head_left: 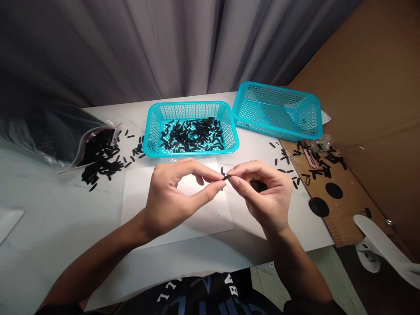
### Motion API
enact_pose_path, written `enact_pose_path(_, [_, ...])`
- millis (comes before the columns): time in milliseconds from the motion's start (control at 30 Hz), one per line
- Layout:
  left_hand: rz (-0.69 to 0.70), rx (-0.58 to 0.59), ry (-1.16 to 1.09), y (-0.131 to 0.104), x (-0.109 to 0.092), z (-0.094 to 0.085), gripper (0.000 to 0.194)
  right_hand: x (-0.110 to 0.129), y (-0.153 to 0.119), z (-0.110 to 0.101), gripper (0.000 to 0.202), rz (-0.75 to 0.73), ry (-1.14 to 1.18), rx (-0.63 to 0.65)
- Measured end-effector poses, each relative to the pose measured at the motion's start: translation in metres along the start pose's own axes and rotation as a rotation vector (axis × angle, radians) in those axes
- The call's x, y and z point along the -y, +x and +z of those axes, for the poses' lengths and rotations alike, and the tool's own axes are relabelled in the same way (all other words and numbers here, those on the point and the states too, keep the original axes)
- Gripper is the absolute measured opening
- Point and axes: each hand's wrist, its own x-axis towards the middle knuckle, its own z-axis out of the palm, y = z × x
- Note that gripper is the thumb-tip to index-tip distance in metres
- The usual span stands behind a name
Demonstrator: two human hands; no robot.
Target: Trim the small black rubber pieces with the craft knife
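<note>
My left hand (177, 192) and my right hand (262, 192) meet over a white sheet (157, 188) on the table. Both pinch one small black piece (226, 177) between thumb and fingertips. More small black pieces (259, 187) sit in my right palm. Just beyond the hands stands a turquoise basket (154, 131) with several black pieces (193, 134) lying in it.
A second turquoise basket (278, 111) leans tilted at the back right. An open plastic bag (55, 135) spills black pieces (101, 164) at the left. More pieces (311, 164) lie scattered on brown cardboard (341, 205) at the right. A grey curtain hangs behind the table.
</note>
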Motion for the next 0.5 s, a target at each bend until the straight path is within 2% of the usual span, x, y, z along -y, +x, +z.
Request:
enact_pose_path(133, [-0.141,0.024,-0.119,0.003,-0.001,0.000,0.012,-0.001,0.002,0.000,0.008,0.009,-0.027,-0.009])
enact_pose_path(233, [-0.180,0.012,-0.123,0.005,0.000,0.000,0.011,-0.005,0.006,-0.002,0.005,0.035,-0.055,0.020])
enact_pose_path(367, [-0.163,-0.049,-0.024,0.007,0.004,-0.003,0.011,-0.017,0.016,-0.002,0.023,0.074,-0.224,0.225])
enact_pose_path(433, [-0.157,-0.045,-0.004,0.008,0.007,-0.004,0.019,-0.023,0.021,-0.002,0.022,0.052,-0.366,0.305])
enact_pose_path(500, [-0.152,-0.013,0.017,0.010,0.009,-0.005,0.020,-0.025,0.025,-0.006,0.018,0.047,-0.452,0.332])
